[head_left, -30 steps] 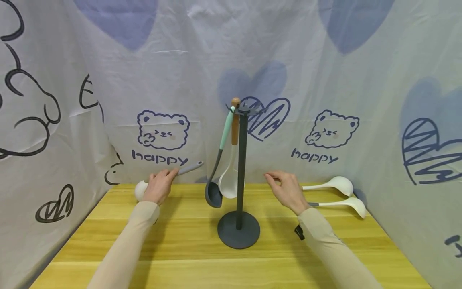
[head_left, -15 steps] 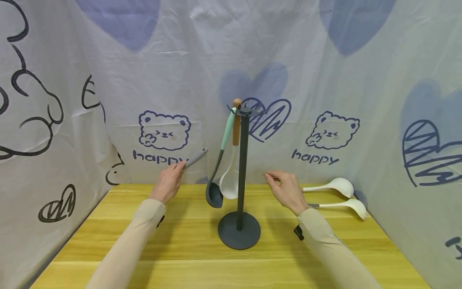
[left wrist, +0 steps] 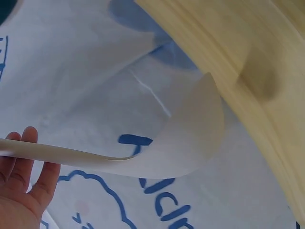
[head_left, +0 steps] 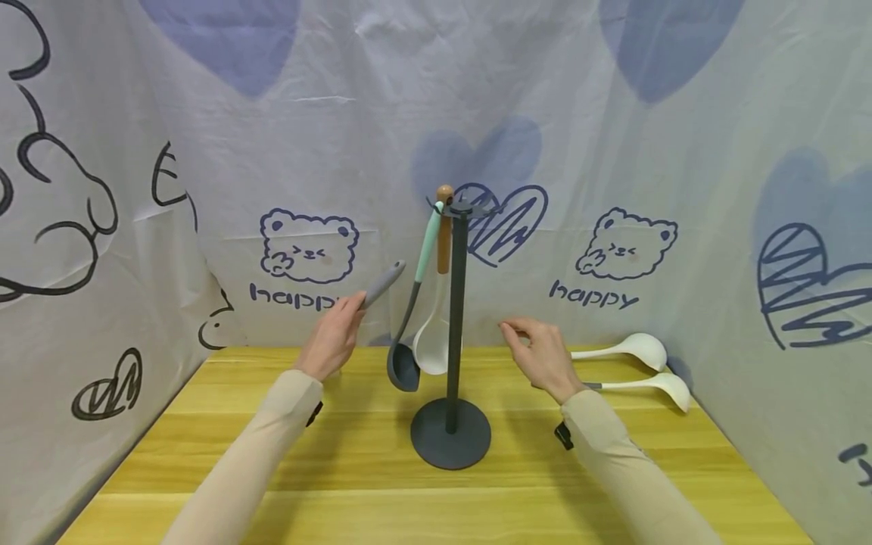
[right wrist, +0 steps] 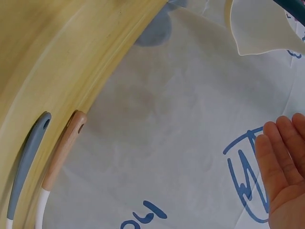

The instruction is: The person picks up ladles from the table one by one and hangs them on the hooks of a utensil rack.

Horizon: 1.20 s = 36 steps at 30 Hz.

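My left hand (head_left: 332,337) grips a ladle (head_left: 384,284) with a grey handle, raised off the table and left of the stand. Its handle end tilts up toward the stand. In the left wrist view the white bowl of this ladle (left wrist: 190,138) hangs past the fingers; the head view hides it behind the hand. A dark stand (head_left: 458,318) carries a dark ladle (head_left: 404,369) with a mint handle and a white ladle (head_left: 431,348) with a wooden handle. Right of the stand my right hand (head_left: 541,356) hovers with relaxed fingers, holding nothing.
Two white ladles lie at the table's right: a rear one (head_left: 643,350) and a front one (head_left: 671,387). The right wrist view shows a grey handle (right wrist: 29,167) and a wooden handle (right wrist: 63,155). A printed cloth (head_left: 381,151) encloses the back and sides.
My left hand has lifted the grey-handled ladle from the table's left side and moved it right, toward the stand, its handle tilting steeper. The right hand stays almost still.
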### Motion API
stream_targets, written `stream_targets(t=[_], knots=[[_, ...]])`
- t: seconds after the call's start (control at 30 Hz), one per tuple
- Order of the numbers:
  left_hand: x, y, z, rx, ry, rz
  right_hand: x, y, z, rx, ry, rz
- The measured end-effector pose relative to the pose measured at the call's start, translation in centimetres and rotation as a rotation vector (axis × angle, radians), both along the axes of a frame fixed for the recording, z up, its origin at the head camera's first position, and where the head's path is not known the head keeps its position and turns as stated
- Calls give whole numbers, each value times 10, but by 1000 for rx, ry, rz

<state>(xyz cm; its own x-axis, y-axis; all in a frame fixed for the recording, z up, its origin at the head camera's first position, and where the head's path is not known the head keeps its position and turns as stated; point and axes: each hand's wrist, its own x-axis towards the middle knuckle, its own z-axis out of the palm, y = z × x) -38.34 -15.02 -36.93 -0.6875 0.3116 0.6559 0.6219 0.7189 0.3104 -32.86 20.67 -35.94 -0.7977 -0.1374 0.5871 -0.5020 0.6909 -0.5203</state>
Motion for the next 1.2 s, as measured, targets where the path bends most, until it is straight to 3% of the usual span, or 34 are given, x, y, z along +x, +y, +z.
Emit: stream_targets(t=[0.53, 0.87, 1.2], knots=[[10, 10, 13, 78, 43, -56, 0, -12, 17, -18, 89, 46], [16, 18, 23, 113, 127, -109, -1, -22, 40, -44, 229, 98], [20, 24, 30, 141, 209, -137, -2, -30, 59, -95, 281, 99]])
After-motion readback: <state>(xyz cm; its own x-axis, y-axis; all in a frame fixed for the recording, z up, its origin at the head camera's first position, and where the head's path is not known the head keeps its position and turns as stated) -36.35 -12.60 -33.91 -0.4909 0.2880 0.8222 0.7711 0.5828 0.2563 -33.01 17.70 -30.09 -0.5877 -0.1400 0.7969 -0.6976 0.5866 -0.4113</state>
